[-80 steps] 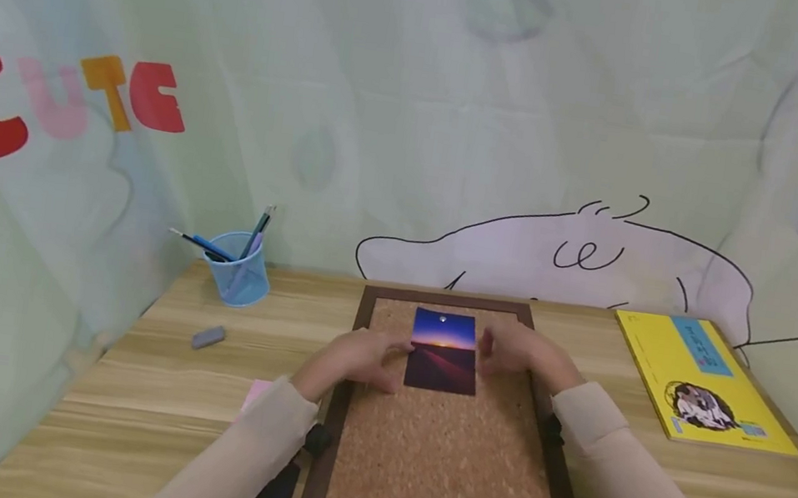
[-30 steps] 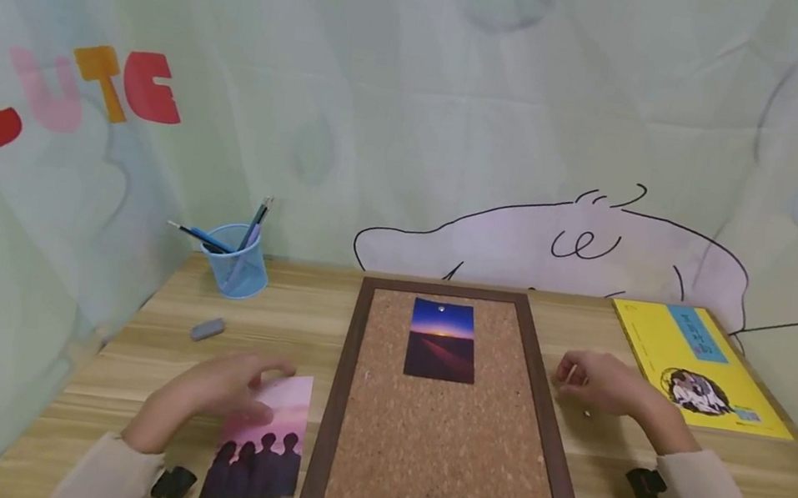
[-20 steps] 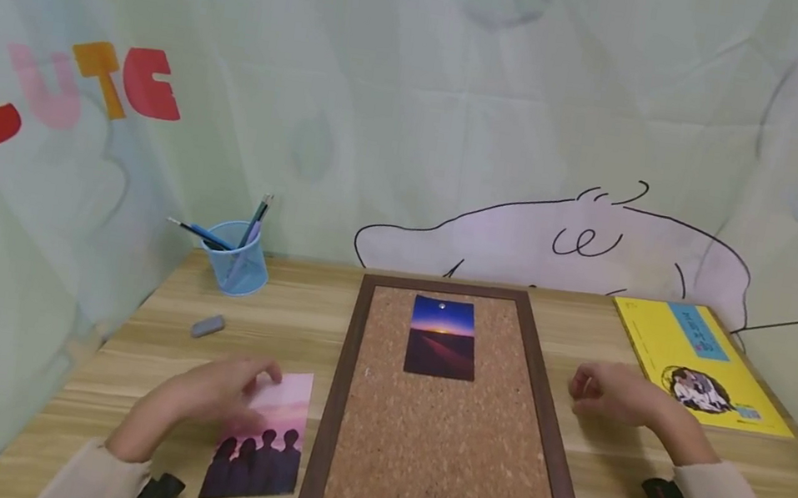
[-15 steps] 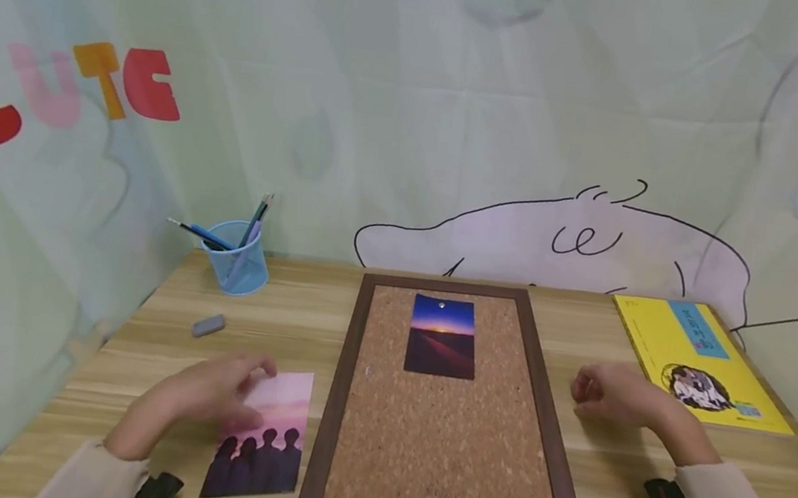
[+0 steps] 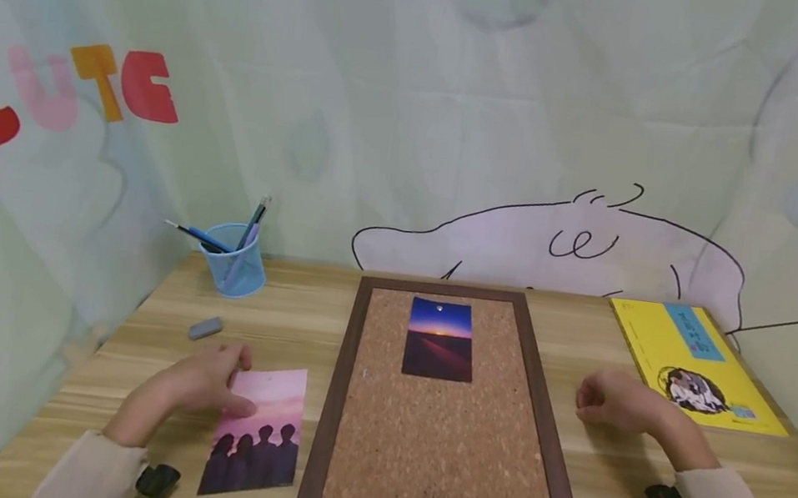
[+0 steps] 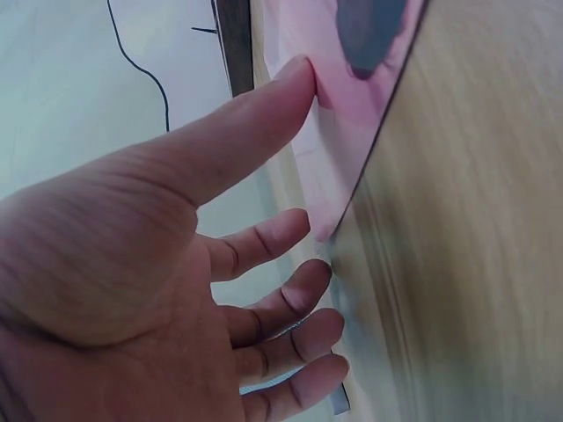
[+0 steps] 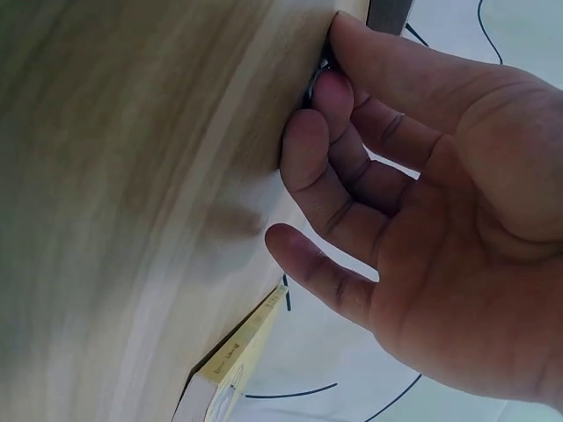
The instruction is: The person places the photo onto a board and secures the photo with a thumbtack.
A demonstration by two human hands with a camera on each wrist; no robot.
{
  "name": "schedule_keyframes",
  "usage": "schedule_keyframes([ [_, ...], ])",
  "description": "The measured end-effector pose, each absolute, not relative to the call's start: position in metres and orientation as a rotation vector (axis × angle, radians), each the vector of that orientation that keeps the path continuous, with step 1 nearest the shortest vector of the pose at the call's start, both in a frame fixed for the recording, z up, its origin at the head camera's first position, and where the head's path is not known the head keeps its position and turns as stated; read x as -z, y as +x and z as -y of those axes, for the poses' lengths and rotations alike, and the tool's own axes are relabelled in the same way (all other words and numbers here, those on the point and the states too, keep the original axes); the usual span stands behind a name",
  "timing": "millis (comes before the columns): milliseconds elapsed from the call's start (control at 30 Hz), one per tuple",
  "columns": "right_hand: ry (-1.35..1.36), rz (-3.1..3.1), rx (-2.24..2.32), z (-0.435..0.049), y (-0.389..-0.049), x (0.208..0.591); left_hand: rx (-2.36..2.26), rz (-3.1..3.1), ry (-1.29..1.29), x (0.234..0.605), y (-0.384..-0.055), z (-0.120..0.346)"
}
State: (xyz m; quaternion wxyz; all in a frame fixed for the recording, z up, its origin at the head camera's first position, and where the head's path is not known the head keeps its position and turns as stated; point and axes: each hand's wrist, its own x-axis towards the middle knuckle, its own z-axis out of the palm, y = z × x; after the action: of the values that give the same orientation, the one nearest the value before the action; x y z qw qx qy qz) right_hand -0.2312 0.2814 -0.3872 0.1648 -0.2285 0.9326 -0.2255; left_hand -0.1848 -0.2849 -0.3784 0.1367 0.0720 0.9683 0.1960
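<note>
My left hand (image 5: 203, 379) is at the upper left corner of a pink photo (image 5: 268, 404) with dark silhouettes of people. In the left wrist view the thumb touches the photo's face, while the loosely bent fingers reach past its corner. My right hand (image 5: 617, 400) is low over the table, right of the cork board (image 5: 447, 457). Its thumb and curled forefinger pinch a small shiny thumbtack (image 7: 315, 81), mostly hidden by the fingers. A sunset photo (image 5: 440, 343) lies at the top of the board, with a silver thumbtack (image 5: 440, 308) in its upper edge.
A blue mesh pen cup (image 5: 235, 265) with several pencils stands at the back left, and a grey eraser (image 5: 205, 328) lies before it. At the back right is a yellow book (image 5: 694, 364). The board's dark frame (image 5: 551, 412) separates the hands. A curtain hangs behind the table.
Both hands have left the sunset photo and moved apart, the left to the pink photo, the right to the table. The small tack seen on the table is now in the right fingers.
</note>
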Motion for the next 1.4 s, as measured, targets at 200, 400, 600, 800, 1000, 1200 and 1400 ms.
schedule_keyframes([
  [200, -0.615, -2.657, 0.609, -0.28, -0.23, 0.385, -0.566, -2.8, 0.18, 0.38, -0.185, 0.285],
  [400, -0.613, -2.639, 0.626, -0.28, -0.231, 0.384, -0.618, -2.809, 0.207, 0.379, -0.184, 0.286],
  [600, -0.66, -2.621, 0.629, -0.28, -0.232, 0.385, -0.784, -2.761, 0.349, 0.378, -0.186, 0.294],
  [800, -0.694, -2.636, 0.615, -0.28, -0.235, 0.382, -0.862, -2.676, 0.443, 0.373, -0.19, 0.3],
  [1000, -0.749, -2.624, 0.633, -0.279, -0.237, 0.381, -0.911, -2.637, 0.539, 0.368, -0.189, 0.303],
  [1200, -0.758, -2.61, 0.655, -0.276, -0.239, 0.377, -0.955, -2.62, 0.582, 0.362, -0.188, 0.306],
  [1400, -0.72, -2.6, 0.613, -0.273, -0.238, 0.375, -0.979, -2.573, 0.599, 0.361, -0.188, 0.305],
])
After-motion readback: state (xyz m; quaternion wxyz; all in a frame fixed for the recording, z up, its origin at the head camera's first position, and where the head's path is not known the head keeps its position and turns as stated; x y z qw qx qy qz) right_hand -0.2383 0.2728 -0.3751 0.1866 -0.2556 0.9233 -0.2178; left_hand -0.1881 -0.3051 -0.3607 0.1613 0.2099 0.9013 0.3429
